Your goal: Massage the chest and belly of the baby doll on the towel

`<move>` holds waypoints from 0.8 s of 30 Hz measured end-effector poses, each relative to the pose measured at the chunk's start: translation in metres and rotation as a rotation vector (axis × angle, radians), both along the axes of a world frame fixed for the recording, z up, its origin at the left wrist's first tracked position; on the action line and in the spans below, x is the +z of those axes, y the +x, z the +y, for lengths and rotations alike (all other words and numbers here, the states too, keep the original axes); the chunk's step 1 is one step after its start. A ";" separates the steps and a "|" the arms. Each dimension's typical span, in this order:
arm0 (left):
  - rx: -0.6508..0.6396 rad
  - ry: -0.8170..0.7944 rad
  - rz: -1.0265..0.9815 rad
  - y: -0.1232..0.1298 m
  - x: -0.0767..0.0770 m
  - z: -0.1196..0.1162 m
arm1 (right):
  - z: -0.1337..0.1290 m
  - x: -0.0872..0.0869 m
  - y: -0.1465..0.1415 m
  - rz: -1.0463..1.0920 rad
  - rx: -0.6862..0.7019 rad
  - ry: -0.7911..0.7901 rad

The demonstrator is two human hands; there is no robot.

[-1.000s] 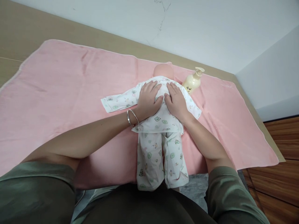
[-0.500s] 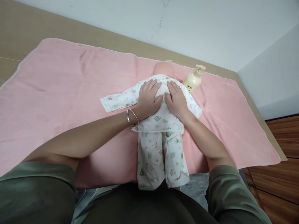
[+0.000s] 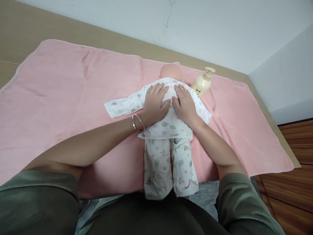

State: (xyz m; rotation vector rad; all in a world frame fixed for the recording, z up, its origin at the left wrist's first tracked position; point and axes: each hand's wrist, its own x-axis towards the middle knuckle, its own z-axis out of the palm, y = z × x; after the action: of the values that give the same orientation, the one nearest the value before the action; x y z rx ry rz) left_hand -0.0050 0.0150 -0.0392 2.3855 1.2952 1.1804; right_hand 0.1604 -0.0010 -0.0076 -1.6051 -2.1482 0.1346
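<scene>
A baby doll in a white, animal-print long-sleeved top and matching trousers lies with its head away from me. Its face does not show, and its hands and feet are hidden by the cloth. My left hand rests flat on the left of the doll's upper back, fingers spread. On the right of the back lies my right hand, also flat with fingers apart. The two thumbs point toward each other without touching. A silver bangle circles my left wrist.
A pink blanket covers much of the wooden table. Right of the doll's head is a cream pump bottle, close to the doll's right-hand sleeve. A white wall runs behind the table; dark wooden panelling is at lower right.
</scene>
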 end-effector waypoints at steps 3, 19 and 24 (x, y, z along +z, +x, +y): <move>-0.001 -0.008 0.000 0.000 0.000 0.000 | 0.000 0.001 0.000 0.002 -0.005 -0.001; 0.000 -0.009 0.005 0.000 -0.001 0.001 | 0.001 0.000 0.001 0.000 0.002 -0.006; 0.007 -0.012 0.007 0.000 -0.001 0.002 | 0.002 -0.002 0.002 0.014 0.009 0.007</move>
State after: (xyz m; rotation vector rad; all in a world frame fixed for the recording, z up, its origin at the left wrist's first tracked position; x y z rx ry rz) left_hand -0.0050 0.0167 -0.0405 2.3806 1.3102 1.1637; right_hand 0.1621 0.0007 -0.0093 -1.5866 -2.1428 0.1407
